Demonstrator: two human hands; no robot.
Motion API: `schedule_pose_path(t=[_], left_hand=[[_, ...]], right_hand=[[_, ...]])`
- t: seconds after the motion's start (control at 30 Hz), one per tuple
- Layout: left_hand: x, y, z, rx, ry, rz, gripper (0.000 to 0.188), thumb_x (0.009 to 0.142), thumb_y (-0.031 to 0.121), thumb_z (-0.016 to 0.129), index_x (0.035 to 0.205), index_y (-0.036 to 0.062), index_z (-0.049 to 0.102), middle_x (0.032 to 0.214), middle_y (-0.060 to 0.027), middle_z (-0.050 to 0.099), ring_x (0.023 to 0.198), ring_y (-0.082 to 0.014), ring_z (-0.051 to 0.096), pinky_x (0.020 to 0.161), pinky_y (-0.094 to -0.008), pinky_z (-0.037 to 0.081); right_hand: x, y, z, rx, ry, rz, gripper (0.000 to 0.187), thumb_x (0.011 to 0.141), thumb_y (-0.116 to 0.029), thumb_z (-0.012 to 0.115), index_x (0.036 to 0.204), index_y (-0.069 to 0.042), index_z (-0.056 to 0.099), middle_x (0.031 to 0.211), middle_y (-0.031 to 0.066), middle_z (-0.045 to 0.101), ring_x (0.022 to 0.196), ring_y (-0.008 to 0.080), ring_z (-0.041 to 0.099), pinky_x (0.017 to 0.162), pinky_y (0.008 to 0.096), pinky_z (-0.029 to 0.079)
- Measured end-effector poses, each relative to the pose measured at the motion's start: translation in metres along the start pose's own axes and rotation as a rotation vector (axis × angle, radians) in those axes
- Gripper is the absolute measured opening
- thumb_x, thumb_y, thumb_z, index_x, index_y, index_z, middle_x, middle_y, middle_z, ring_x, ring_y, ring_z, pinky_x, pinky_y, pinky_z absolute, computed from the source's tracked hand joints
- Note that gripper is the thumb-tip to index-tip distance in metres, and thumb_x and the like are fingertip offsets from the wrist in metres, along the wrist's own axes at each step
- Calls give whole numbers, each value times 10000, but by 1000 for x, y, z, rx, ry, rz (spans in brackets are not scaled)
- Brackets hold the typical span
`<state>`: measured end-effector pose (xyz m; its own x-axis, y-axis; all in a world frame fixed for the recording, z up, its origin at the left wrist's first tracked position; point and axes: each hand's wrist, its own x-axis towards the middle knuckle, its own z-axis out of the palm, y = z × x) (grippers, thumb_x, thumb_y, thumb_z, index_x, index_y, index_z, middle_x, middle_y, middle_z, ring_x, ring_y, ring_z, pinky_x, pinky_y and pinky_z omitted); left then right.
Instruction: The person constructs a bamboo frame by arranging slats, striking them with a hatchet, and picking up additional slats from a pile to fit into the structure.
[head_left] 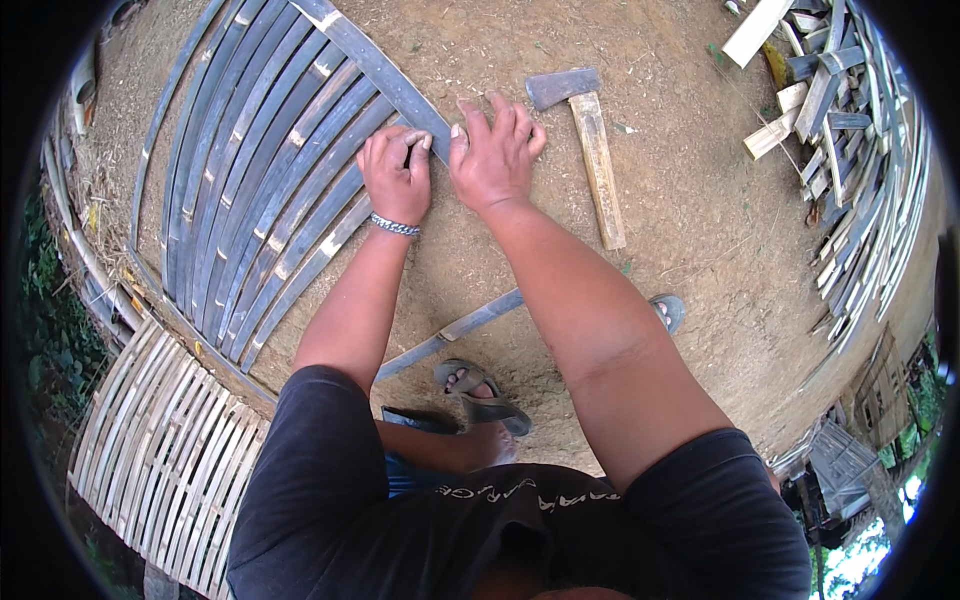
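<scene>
Dark bamboo slats (255, 150) lie side by side on the ground at upper left. A flat bamboo crosspiece (375, 70) runs across their far ends. My left hand (395, 180), with a chain bracelet at its wrist, has its fingers curled on a slat end under the crosspiece's near end. My right hand (495, 155) is beside that end, its thumb against it and its fingers apart over the ground. What lies under both palms is hidden. Just right of my right hand, an axe (597, 165) with a wooden handle and dark metal head lies on the dirt.
Split bamboo strips (880, 190) are heaped at the right. A pale slatted bamboo panel (165, 460) lies at lower left. One loose bamboo strip (450, 333) rests near my sandalled foot (475, 385). Bamboo poles (85, 230) line the left edge beside green plants.
</scene>
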<state>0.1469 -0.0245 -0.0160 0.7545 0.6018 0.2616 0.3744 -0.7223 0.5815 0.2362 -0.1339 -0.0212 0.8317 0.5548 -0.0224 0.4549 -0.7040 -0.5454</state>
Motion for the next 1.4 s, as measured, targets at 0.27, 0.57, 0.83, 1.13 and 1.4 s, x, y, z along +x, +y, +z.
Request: schedule_pose_path(t=[0.27, 0.57, 0.83, 1.13, 1.4], left_hand=[[4, 3, -3, 53, -64, 66, 101, 843, 81, 725, 939, 98, 699, 999, -79, 670, 967, -279, 614, 877, -408, 406], [22, -8, -5, 75, -134, 255, 158, 822, 47, 701, 952, 67, 612, 1012, -118, 630, 957, -324, 594, 829, -440, 431], [20, -13, -6, 64, -139, 326, 170, 813, 61, 721, 947, 76, 618, 996, -107, 635, 940, -313, 605, 834, -429, 437], [18, -8, -3, 97, -103, 290, 134, 813, 94, 742, 913, 97, 653, 1026, -75, 671, 987, -295, 624, 877, -428, 440], [20, -8, -2, 59, -120, 284, 121, 810, 84, 745, 896, 113, 665, 1170, -43, 720, 1255, -268, 604, 1069, -460, 406]], right_hand=[[1, 0, 1, -16, -6, 6, 416, 892, -298, 598, 1287, -171, 632, 1439, 138, 454, 1375, 336, 351, 1132, 573, 191], [1, 0, -1, -24, -39, 16, 421, 916, -309, 584, 1313, -172, 614, 1447, 144, 440, 1381, 341, 341, 1133, 575, 183], [0, 0, -2, 1, -62, 22, 429, 926, -302, 562, 1330, -161, 600, 1475, 163, 428, 1401, 339, 325, 1156, 553, 160], [0, 0, 3, -55, -42, 7, 405, 954, -325, 562, 1327, -175, 612, 1453, 145, 426, 1386, 342, 321, 1142, 565, 165], [-2, -1, 3, -25, 5, -1, 383, 938, -299, 583, 1294, -168, 638, 1439, 145, 448, 1382, 342, 335, 1141, 570, 174]])
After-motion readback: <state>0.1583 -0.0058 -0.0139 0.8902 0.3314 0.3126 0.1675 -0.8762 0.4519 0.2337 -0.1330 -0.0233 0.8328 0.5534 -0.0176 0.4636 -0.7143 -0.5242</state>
